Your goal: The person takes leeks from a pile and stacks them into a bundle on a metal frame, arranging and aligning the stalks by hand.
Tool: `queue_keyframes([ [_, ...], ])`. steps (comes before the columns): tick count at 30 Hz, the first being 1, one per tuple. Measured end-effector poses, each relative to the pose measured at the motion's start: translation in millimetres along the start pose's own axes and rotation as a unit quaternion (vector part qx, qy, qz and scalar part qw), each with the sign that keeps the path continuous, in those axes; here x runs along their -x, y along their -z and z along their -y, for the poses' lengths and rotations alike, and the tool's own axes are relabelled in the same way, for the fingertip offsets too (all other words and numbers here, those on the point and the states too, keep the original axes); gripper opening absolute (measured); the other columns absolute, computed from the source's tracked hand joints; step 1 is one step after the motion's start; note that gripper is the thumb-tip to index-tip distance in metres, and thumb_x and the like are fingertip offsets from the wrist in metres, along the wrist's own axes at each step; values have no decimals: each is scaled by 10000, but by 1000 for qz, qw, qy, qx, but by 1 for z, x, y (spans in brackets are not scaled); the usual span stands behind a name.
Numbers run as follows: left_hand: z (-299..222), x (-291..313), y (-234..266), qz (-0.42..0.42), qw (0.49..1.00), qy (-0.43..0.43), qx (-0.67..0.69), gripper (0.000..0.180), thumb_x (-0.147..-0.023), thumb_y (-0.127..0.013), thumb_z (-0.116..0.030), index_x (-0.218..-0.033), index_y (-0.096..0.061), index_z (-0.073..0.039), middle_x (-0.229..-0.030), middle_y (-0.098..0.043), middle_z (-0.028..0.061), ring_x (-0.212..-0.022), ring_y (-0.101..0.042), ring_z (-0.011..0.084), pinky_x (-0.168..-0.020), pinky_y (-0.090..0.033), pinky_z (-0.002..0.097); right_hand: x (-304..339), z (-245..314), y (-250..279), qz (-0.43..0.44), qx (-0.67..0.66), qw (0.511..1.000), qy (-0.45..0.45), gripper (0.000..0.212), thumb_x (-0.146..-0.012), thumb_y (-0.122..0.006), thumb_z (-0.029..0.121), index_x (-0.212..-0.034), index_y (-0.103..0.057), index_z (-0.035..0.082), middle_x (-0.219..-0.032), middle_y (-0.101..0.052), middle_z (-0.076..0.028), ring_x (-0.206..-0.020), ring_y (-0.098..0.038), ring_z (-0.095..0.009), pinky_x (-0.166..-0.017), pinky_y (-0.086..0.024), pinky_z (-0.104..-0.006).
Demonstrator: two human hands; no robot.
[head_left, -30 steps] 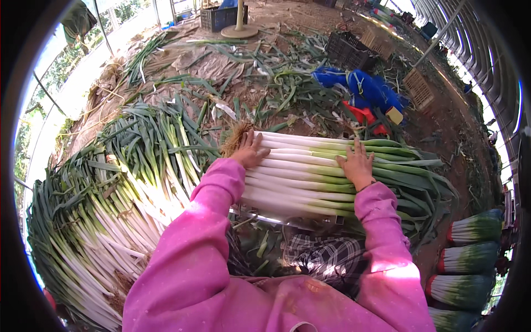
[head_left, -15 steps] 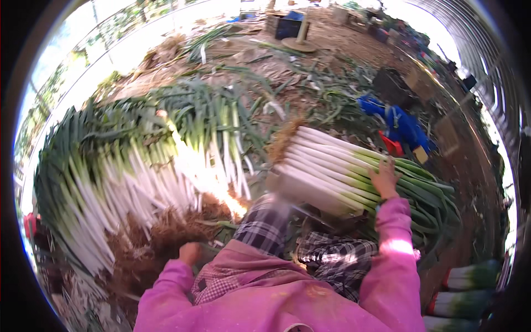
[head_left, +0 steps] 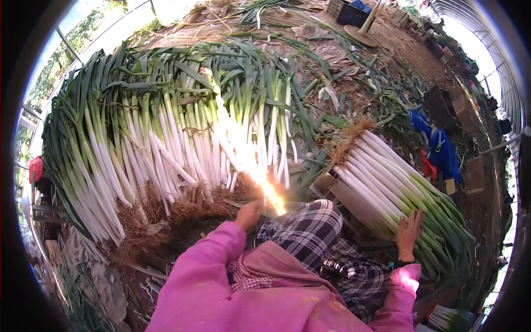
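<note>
My right hand [head_left: 408, 235] lies with its fingers spread on a neat bundle of leeks [head_left: 381, 182], about where the white shafts turn green. The roots point up and left, and the leaves trail down to the right. Under the bundle, part of a pale stand [head_left: 330, 187] shows beside my knee. My left hand [head_left: 250, 214] is near the root ends of a wide pile of leeks [head_left: 177, 149], by a strip of glaring sunlight. Glare and blur hide its fingers, so I cannot make out a grip.
Loose green leaves [head_left: 387, 91] litter the ground beyond the bundle. A blue cloth [head_left: 440, 146] lies to the right, near a dark crate [head_left: 441, 108]. Farther back stand a round-based post [head_left: 360, 34] and another dark crate [head_left: 352, 14]. Bundled leeks [head_left: 451, 318] lie at the lower right.
The view has swung left, bringing more of the pile in. My left hand has risen from beside my lap to the pile's root ends. My right hand stays on the bundle.
</note>
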State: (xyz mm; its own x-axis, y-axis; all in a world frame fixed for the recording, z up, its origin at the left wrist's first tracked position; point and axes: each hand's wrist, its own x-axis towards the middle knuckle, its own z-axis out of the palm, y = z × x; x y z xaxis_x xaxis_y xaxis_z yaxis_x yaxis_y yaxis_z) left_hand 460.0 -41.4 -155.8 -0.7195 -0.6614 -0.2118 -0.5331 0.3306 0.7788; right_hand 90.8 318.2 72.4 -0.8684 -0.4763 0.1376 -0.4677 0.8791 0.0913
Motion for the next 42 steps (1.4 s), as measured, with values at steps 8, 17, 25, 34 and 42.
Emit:
queue_keyframes([
  [8,85,-97,-123,47,983,177,24,382,-817,-572,-207,-1115,-564,32,-978,-633,228,-985,-580,392,-843,-456,433,11,24,-3,-15,95,995,-25,679,-896,-523,397,-1426,-298,36,-1526,-225,-101,-1411,-193,-297,-1055,-224,-603],
  [17,63,-111,-80,-116,964,215,105,453,-816,-585,-228,-1162,-524,58,-1001,-631,237,-1025,-567,393,-866,-450,431,5,33,-12,-72,58,994,59,658,-921,-492,426,-1411,-327,19,-1500,-278,-120,-1379,-260,-310,-1061,-251,-532],
  [25,20,4,-12,88,982,158,50,329,-826,-532,-222,-1104,-599,-60,-944,-640,238,-907,-609,411,-809,-479,454,4,28,-20,-89,89,991,45,648,-935,-456,472,-1391,-363,22,-1472,-328,-133,-1360,-299,-307,-1054,-287,-493],
  [34,77,240,62,267,916,140,-265,306,-800,-574,-298,-1010,-670,-97,-987,-669,179,-900,-650,366,-766,-518,464,3,8,-18,-39,38,997,61,674,-909,-498,481,-1404,-346,51,-1500,-265,-131,-1395,-216,-313,-1064,-248,-552],
  [42,101,324,30,131,950,212,-187,354,-820,-542,-319,-1064,-655,-88,-1048,-655,183,-980,-627,364,-809,-498,467,13,-30,14,-132,-80,984,89,634,-925,-483,457,-1392,-361,46,-1515,-238,-113,-1389,-223,-333,-1041,-229,-619],
])
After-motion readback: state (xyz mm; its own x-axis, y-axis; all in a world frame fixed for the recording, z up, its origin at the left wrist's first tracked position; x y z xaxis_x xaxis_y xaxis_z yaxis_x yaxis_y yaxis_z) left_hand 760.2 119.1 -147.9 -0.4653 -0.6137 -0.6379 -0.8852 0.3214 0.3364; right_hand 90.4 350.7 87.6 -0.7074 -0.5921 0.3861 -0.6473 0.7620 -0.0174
